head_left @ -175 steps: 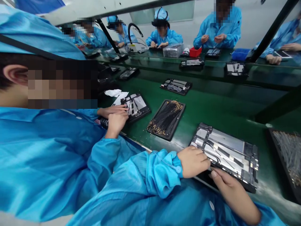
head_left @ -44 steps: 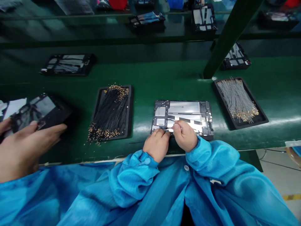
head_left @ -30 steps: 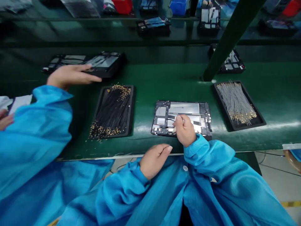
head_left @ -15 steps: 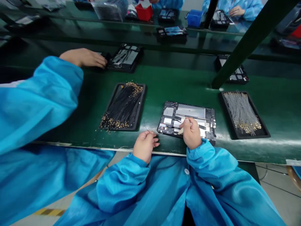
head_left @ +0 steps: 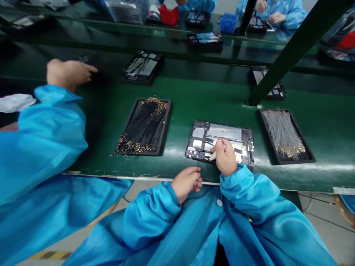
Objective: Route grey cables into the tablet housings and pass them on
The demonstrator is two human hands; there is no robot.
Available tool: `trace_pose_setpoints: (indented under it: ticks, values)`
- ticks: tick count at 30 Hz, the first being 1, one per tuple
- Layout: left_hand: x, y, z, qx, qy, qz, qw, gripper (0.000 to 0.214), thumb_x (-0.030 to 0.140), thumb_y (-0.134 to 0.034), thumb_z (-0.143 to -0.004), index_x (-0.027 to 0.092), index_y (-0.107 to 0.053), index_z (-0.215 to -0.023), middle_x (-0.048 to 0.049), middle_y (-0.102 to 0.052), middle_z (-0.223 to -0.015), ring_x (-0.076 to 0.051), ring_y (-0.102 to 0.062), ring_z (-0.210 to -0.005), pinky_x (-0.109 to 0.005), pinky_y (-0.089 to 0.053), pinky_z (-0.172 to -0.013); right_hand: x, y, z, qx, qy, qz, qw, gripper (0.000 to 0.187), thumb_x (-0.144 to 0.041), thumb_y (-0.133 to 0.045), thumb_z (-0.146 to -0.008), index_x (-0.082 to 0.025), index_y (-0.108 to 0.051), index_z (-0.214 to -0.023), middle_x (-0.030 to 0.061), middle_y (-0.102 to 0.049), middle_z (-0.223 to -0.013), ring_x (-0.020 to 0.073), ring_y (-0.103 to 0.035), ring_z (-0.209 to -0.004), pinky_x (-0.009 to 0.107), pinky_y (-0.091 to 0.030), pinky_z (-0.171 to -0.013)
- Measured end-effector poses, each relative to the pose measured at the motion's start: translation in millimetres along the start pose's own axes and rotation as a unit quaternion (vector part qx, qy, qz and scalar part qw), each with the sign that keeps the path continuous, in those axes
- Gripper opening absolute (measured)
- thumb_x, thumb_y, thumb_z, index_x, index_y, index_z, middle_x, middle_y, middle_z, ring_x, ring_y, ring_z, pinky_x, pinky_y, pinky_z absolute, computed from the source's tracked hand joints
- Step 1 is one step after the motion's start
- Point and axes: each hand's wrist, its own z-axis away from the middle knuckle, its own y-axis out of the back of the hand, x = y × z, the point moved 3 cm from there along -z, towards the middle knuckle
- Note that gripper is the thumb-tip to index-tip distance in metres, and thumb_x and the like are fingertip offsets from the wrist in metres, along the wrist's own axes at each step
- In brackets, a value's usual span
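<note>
Near front edge of glossy green table (head_left: 177, 111): open black rectangular device (head_left: 225, 132) with silver panels. Left hand (head_left: 187, 181) pinches thin dark wire (head_left: 198, 164); right hand (head_left: 226, 158) grasps pale pointed tool (head_left: 213, 156) over device. Slipping tip could scratch panels; loose wire could snag.

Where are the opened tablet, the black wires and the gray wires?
Opened tablet (head_left: 223, 132), head view: on its silver inner panel.
Black wires (head_left: 144, 125), head view: middle of the bunch.
Gray wires (head_left: 282, 130), head view: middle of the bunch.
</note>
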Motion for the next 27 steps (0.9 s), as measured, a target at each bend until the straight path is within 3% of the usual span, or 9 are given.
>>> trace_pose_setpoints:
  ticks: [4,8,11,14,16,19,22,25,27]
  values:
    - [14,0.6,-11,-0.007,-0.004,-0.005,1.000,0.026,0.008,-0.044,-0.069,0.014,-0.046,-0.095,0.0030,-0.049,-0.058,-0.007,-0.048,-0.043,-0.015,-0.036,-0.037,-13,-5,-20,-0.145,-0.048,0.120,0.981,0.037,-0.044,-0.039,-0.081,-0.022,-0.057,-0.104,0.0004,-0.067,-0.073,0.0156,-0.062,-0.068,0.028,-0.047,-0.065]
    - [14,2.1,-10,-0.025,0.003,-0.025,0.999,0.027,0.008,-0.042,-0.071,0.015,-0.045,-0.097,0.0032,-0.048,-0.057,-0.007,-0.048,-0.042,-0.016,-0.036,-0.037,-33,-21,-34,-0.330,0.028,0.319,0.888,0.038,-0.032,-0.041,-0.080,-0.019,-0.055,-0.113,0.0057,-0.062,-0.107,0.0205,-0.056,-0.100,0.032,-0.042,-0.086]
    - [12,6.2,-8,-0.021,-0.007,-0.026,0.999,0.028,0.010,-0.043,-0.074,0.016,-0.044,-0.101,0.0034,-0.048,-0.057,-0.007,-0.048,-0.042,-0.016,-0.037,-0.038,-46,-31,-34,-0.352,0.021,0.332,0.875,0.032,-0.032,-0.054,-0.074,-0.020,-0.063,-0.101,0.0060,-0.063,-0.106,0.0222,-0.057,-0.100,0.031,-0.042,-0.086]
    - [14,10.1,-9,-0.006,-0.014,-0.035,0.999,0.028,0.011,-0.046,-0.076,0.017,-0.044,-0.103,0.0025,-0.050,-0.059,-0.008,-0.050,-0.044,-0.017,-0.040,-0.040,-53,-39,-36,-0.351,0.003,0.316,0.881,0.017,-0.028,-0.058,-0.071,-0.020,-0.069,-0.081,0.0047,-0.069,-0.089,0.0185,-0.062,-0.086,0.023,-0.046,-0.075]
    - [16,10.7,-10,0.012,-0.012,-0.039,0.999,0.024,0.017,-0.047,-0.079,0.017,-0.045,-0.102,0.0014,-0.051,-0.060,-0.009,-0.051,-0.045,-0.018,-0.041,-0.040,-51,-32,-41,-0.334,-0.006,0.306,0.892,0.016,-0.029,-0.056,-0.073,-0.021,-0.069,-0.078,0.0029,-0.070,-0.084,0.0160,-0.063,-0.081,0.020,-0.047,-0.070]
    - [16,9.4,-8,0.034,-0.009,-0.028,0.999,0.022,0.030,-0.043,-0.083,0.017,-0.047,-0.101,-0.0008,-0.053,-0.062,-0.011,-0.053,-0.046,-0.020,-0.042,-0.039,-35,17,-48,-0.239,-0.036,0.308,0.920,0.025,-0.036,-0.044,-0.081,-0.024,-0.065,-0.089,-0.0008,-0.068,-0.090,0.0132,-0.062,-0.081,0.019,-0.046,-0.068]
    - [17,7.1,-6,0.044,-0.013,-0.028,0.999,0.025,0.034,-0.041,-0.085,0.017,-0.048,-0.101,-0.0023,-0.055,-0.064,-0.012,-0.053,-0.047,-0.021,-0.043,-0.038,-4,106,-50,-0.068,-0.111,0.356,0.925,0.040,-0.034,-0.022,-0.089,-0.020,-0.053,-0.112,0.0059,-0.061,-0.108,0.0172,-0.057,-0.095,0.027,-0.044,-0.079]
    - [19,5.7,-5,0.055,-0.005,-0.043,0.998,0.023,0.033,-0.043,-0.084,0.017,-0.049,-0.099,-0.0027,-0.055,-0.066,-0.012,-0.053,-0.047,-0.021,-0.044,-0.038,25,189,-42,0.108,-0.201,0.429,0.874,0.044,-0.034,-0.029,-0.088,-0.011,-0.045,-0.121,0.0176,-0.051,-0.119,0.0272,-0.048,-0.108,0.040,-0.035,-0.090]
    - [21,5.2,-6,0.059,0.003,-0.056,0.997,0.021,0.031,-0.045,-0.083,0.017,-0.050,-0.098,-0.0028,-0.055,-0.067,-0.011,-0.053,-0.047,-0.022,-0.045,-0.039,40,217,-33,0.156,-0.251,0.457,0.839,0.046,-0.040,-0.042,-0.082,-0.016,-0.046,-0.122,0.0165,-0.048,-0.122,0.0291,-0.048,-0.107,0.040,-0.037,-0.088]
